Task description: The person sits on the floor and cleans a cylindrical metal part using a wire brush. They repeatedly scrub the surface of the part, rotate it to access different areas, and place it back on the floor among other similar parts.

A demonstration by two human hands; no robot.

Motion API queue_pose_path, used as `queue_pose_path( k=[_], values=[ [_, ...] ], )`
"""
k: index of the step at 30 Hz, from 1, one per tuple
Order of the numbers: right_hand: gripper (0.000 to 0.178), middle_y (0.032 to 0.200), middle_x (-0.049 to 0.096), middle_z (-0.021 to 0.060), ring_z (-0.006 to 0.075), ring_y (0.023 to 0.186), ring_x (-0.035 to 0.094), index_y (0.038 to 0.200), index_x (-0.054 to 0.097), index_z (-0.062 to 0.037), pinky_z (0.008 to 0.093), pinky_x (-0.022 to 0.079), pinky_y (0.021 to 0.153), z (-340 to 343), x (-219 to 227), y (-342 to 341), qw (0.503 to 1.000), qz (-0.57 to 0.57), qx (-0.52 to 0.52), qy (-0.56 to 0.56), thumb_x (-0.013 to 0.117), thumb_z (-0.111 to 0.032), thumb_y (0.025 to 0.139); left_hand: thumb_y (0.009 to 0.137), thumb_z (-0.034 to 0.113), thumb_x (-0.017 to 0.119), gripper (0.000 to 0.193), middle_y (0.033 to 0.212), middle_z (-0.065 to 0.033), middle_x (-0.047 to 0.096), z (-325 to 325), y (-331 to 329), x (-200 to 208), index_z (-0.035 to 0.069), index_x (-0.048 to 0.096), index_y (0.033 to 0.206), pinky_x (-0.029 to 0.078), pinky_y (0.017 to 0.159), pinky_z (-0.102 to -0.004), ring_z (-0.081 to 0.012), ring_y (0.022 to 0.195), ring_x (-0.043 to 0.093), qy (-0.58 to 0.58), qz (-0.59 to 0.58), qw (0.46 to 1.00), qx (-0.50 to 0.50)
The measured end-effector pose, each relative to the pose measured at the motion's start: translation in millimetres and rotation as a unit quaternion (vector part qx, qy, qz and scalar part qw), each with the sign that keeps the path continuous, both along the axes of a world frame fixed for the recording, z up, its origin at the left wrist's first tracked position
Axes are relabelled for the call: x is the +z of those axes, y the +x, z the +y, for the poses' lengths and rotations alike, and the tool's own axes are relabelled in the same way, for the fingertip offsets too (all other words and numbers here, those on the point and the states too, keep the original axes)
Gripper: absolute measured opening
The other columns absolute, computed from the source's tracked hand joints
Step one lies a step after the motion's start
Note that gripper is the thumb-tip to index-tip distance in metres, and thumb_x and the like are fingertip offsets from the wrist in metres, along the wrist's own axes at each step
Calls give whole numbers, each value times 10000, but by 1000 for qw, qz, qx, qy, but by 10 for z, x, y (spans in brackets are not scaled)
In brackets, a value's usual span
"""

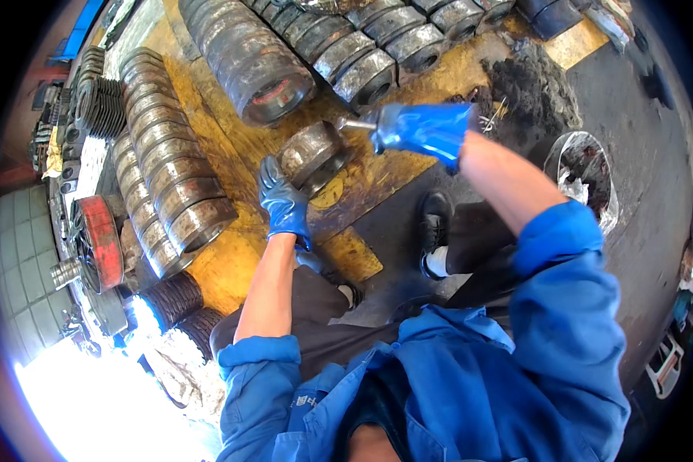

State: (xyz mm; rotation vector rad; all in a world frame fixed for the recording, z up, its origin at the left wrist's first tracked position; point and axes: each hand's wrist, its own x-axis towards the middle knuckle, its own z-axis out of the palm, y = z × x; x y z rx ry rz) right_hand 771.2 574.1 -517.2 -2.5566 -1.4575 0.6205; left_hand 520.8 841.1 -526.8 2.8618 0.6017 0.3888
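Note:
A worn steel ring (312, 156), thick-walled and lying on its side, rests on the yellow floor boards in front of me. My left hand (283, 198), in a blue rubber glove, is beside its left end with the fingers stretched out and seemingly touching it. My right hand (420, 131), gloved alike, is closed round a slim metal tool (354, 123) whose shiny tip points left, close to the ring's upper right edge. Most of the tool is hidden in the glove, so its exact kind is unclear.
Rows of similar steel rings (181, 169) lie at the left, with a large roller-like stack (246, 61) beyond. A red wheel (100, 242) stands at far left. Dark shavings (535, 88) are heaped at the upper right, near a round bin (608, 181). My shoe (436, 223) is close behind the ring.

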Motion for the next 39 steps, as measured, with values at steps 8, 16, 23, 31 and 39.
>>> queue_pose_path(
  k=[8, 16, 23, 31, 39],
  values=[
    [315, 825, 713, 68, 123, 657, 631, 1281, 645, -68, 267, 527, 588, 481, 449, -849, 823, 452, -254, 232, 587, -133, 978, 646, 171, 811, 1035, 1522, -249, 387, 66, -135, 38, -4, 287, 1521, 306, 1202, -444, -418, 1420, 363, -5, 15, 1000, 22],
    [275, 918, 732, 86, 236, 730, 672, 1213, 693, -68, 376, 549, 656, 659, -76, -1260, 744, 435, -381, 335, 598, -149, 968, 644, 214, 830, 1019, 1500, -245, 414, 192, -70, -23, 6, 320, 1501, 340, 1175, -456, -402, 1395, 400, 18, 34, 999, 22],
    [278, 929, 695, 114, 212, 637, 610, 1202, 651, 9, 378, 512, 583, 480, -987, -1227, 724, 454, -480, 198, 512, -138, 1012, 652, 249, 824, 1057, 1521, -221, 395, 221, 54, -26, 29, 274, 1528, 349, 1176, -427, -393, 1411, 386, -13, 61, 998, 21],
    [324, 886, 662, 116, 194, 715, 635, 1268, 603, -4, 332, 521, 607, 575, -1146, -1340, 765, 383, -494, 157, 584, -172, 991, 654, 239, 826, 1051, 1526, -231, 382, 363, 43, -97, 37, 276, 1526, 380, 1154, -420, -399, 1395, 407, -25, 64, 997, 30],
    [324, 869, 645, 80, 189, 716, 619, 1172, 625, -40, 326, 488, 599, 641, -982, -1380, 677, 500, -504, 194, 475, -295, 1042, 697, 182, 811, 978, 1505, -257, 402, 686, 232, -65, 54, 310, 1526, 423, 1124, -418, -417, 1365, 446, -73, 81, 994, 31]
  ],
)
